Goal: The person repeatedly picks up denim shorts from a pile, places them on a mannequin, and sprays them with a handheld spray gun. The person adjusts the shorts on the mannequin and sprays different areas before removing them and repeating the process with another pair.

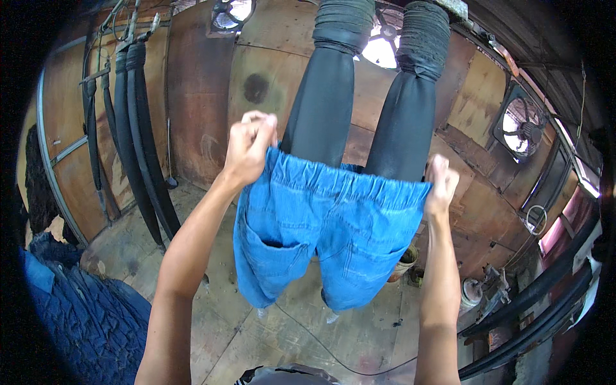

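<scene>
Blue denim shorts [327, 224] with a gathered elastic waistband hang in front of me around two black leg-shaped forms [321, 96], which come down from above and pass into the waist. My left hand [250, 144] is closed on the waistband's left end. At the right end my right hand [440, 186] grips the same band, so it is stretched wide between them. A patch pocket shows on each side of the shorts. The lower tips of the forms peek out below the leg openings. Inside the shorts, the rest of the forms is hidden.
Dark blue denim garments [90, 314] are heaped at the left. More black leg forms [138, 135] hang at the far left, and others [532, 314] jut in from the right. A bucket [405, 263] stands behind the shorts. A cable [333, 356] crosses the floor. Fans [521, 125] sit in the wall.
</scene>
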### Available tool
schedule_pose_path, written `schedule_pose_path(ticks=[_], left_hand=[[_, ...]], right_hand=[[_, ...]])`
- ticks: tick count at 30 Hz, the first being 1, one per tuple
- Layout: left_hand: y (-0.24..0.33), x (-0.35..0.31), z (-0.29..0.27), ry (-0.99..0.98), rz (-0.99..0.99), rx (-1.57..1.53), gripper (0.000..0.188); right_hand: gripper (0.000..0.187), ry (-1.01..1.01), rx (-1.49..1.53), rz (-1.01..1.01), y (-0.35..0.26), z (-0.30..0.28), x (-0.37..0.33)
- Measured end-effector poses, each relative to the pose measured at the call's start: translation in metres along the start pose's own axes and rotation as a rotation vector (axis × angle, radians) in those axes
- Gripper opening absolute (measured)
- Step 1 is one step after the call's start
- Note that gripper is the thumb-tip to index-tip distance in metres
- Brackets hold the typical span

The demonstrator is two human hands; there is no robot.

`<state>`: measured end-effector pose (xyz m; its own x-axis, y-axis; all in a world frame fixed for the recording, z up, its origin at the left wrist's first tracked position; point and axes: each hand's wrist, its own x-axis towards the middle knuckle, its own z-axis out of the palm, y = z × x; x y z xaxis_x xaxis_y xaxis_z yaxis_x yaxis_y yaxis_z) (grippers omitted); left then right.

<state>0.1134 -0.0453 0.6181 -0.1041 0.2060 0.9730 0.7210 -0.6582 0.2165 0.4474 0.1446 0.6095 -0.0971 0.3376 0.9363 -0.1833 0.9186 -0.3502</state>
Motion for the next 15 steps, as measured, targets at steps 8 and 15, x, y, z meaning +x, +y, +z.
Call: schedule_pose_path(ticks=[8,15], left_hand=[[0.037,0.048,0.032,0.238,-0.293,-0.248,0.052],[0.061,0.086,0.033,0.178,-0.084,0.014,0.057]], right_hand=[[0.054,0.138,0.267,0.096,-0.035,0.022,0.075],[0.054,0.209,0.328,0.128,-0.035,0.015,0.101]])
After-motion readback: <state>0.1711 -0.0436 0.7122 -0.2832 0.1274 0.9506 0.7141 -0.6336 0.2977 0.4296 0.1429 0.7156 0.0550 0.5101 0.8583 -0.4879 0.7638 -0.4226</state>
